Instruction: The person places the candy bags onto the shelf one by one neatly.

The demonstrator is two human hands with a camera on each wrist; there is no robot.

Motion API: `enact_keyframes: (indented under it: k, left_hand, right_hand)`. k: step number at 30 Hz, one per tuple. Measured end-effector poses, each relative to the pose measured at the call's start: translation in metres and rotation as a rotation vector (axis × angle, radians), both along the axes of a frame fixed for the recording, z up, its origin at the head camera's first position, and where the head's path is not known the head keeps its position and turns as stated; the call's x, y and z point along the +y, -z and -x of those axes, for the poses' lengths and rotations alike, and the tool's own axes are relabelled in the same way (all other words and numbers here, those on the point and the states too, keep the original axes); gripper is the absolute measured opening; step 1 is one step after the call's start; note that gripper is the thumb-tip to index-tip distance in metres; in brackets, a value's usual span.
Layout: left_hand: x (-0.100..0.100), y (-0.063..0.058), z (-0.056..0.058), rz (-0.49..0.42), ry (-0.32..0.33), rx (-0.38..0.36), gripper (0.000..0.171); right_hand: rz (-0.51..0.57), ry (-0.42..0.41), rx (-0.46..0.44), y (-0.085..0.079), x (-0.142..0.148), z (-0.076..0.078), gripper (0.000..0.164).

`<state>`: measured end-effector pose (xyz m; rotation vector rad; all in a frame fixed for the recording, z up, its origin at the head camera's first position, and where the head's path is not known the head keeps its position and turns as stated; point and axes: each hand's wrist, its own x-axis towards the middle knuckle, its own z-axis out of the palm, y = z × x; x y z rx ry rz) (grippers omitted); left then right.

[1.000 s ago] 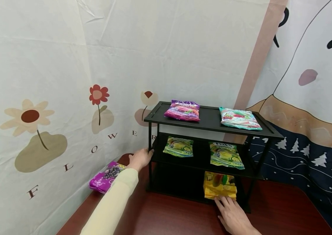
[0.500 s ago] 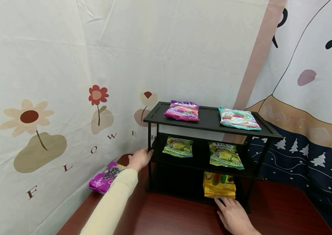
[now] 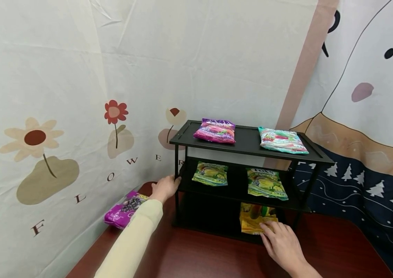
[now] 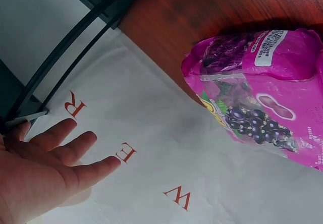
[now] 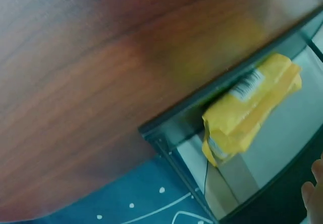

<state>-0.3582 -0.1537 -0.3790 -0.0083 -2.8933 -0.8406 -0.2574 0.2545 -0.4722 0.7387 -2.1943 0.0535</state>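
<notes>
My left hand (image 3: 165,188) is at the left post of a black three-tier shelf rack (image 3: 248,139); in the left wrist view its fingers are spread and fairly straight, one at the rack's end. My right hand (image 3: 283,241) is at the bottom tier, its fingers overlapping the front of a yellow candy bag (image 3: 250,222) with fruit printed on it. In the right wrist view the yellow bag (image 5: 250,110) lies on the tier, and only fingertips (image 5: 308,193) show at the right edge, apart from it.
A purple grape candy bag (image 3: 125,210) lies on the dark red table (image 3: 203,255) by the wall. Purple (image 3: 216,131) and teal (image 3: 283,141) bags lie on the top tier. Two green bags, left (image 3: 211,173) and right (image 3: 266,184), occupy the middle tier. Printed cloth hangs behind.
My right hand has shifted slightly up and right at the yellow bag's front, its fingers now overlapping the bag more. The left hand stays at the rack's post.
</notes>
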Motion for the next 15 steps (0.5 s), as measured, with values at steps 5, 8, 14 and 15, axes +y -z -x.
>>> enact_keyframes:
  k: [5, 8, 14, 15]
  left_hand:
    - [0.0, 0.0, 0.0, -0.011, 0.006, -0.004, 0.051]
    - [0.0, 0.0, 0.0, -0.015, 0.007, -0.004, 0.05]
    - [-0.002, 0.001, 0.0, -0.016, 0.003, -0.002, 0.05]
    - [-0.002, 0.002, 0.0, -0.018, 0.001, -0.004, 0.05]
  right_hand:
    - [0.126, 0.026, 0.093, -0.02, 0.012, 0.004, 0.061]
    - [0.217, 0.067, 0.165, -0.036, 0.024, 0.009, 0.053]
    - [0.421, 0.21, 0.198, -0.062, 0.049, 0.014, 0.034]
    - [0.461, 0.246, 0.172, -0.065, 0.052, 0.015, 0.031]
